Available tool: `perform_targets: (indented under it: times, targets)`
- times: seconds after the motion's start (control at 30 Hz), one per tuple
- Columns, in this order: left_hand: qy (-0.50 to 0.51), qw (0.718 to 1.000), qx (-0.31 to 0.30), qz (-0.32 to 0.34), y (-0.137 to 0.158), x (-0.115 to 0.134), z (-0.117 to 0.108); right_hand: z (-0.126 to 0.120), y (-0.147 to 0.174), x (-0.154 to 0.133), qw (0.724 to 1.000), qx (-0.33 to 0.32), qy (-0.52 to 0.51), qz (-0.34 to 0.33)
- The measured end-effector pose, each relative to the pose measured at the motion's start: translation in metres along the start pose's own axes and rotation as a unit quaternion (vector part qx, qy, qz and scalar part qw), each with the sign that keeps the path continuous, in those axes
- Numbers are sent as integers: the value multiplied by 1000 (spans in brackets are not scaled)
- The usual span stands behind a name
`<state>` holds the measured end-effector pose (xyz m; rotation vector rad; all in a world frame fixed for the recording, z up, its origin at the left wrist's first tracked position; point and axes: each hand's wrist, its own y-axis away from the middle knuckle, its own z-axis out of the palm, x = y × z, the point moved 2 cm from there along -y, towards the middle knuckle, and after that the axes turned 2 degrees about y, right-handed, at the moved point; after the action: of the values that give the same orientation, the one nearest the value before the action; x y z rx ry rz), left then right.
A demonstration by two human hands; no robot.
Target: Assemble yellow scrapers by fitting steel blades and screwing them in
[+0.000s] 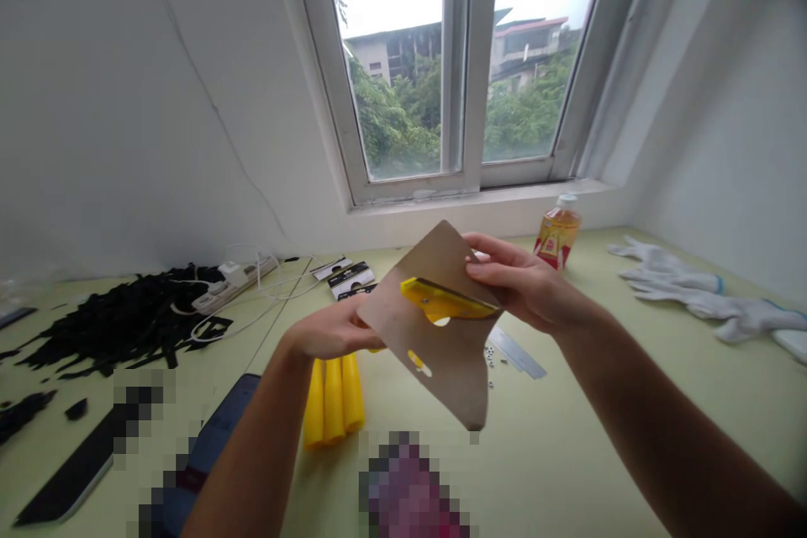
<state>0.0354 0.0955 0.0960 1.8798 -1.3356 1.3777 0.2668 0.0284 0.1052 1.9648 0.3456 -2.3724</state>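
A flat grey-brown plate [394, 303] with cut-out holes is held up, tilted, between both hands above the table. Against its face lies a narrow yellow piece [445, 301] with a dark edge and a small screw-like dot; more yellow shows through a slot lower down. My left hand [334, 328] pinches the plate's left corner, thumb and fingers closed on it. At the upper right edge, my right hand [523, 282] grips the plate, its fingertips partly behind it. Several yellow tubes [334, 403] lie below my left hand. Thin metal strips [517, 351] and several small nuts [490, 357] rest behind the plate.
A bottle [558, 231] stands near the window. White gloves [687, 286] lie at the right. On the left are a heap of black strips [126, 315], a power strip [233, 286] with white cables, and a black blade-like object [76, 462]. Packaging cards [346, 277] lie behind.
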Motion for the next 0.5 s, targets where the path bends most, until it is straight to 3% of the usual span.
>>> perform_targets:
  times: [0.13, 0.3, 0.4, 0.5]
  targets:
    - [-4, 998, -28, -64, 2, -8, -7, -4, 2, -2, 994, -42, 79, -56]
    - [-21, 993, -19, -112, -1, -14, -11, -7, -3, -1, 979, -79, 162, -91]
    - [-29, 991, -13, -128, -1, -15, -14, -8, -8, 3, 978, -93, 160, -93]
    - [0, 992, -45, -117, 1, -16, -15, -9, -13, 9, 982, -81, 133, -109]
